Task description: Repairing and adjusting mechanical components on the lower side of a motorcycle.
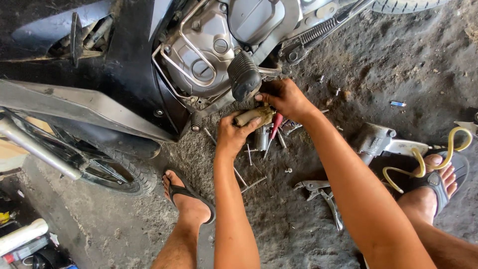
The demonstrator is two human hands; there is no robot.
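Left hand point(233, 133) gripping tan cylinder point(253, 116), just under footpeg point(243, 75). Right hand point(286, 98) closed on cylinder's far end, fingers curled. Red-handled tool point(276, 124) below right hand. Pliers point(323, 195) on ground nearer body.

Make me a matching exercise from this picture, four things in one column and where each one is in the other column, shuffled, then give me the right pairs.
Things:
1. Black rubber footpeg
2. Locking pliers
3. Yellow hose
4. Tan cylinder-shaped part

Places:
A. Curling over the sandalled foot at the right
B. Gripped in the left hand, with the right hand on its other end
C. Sticking out from the motorcycle engine, just above the hands
D. Lying on the dirt floor between the two forearms

Pairs: 1-C, 2-D, 3-A, 4-B
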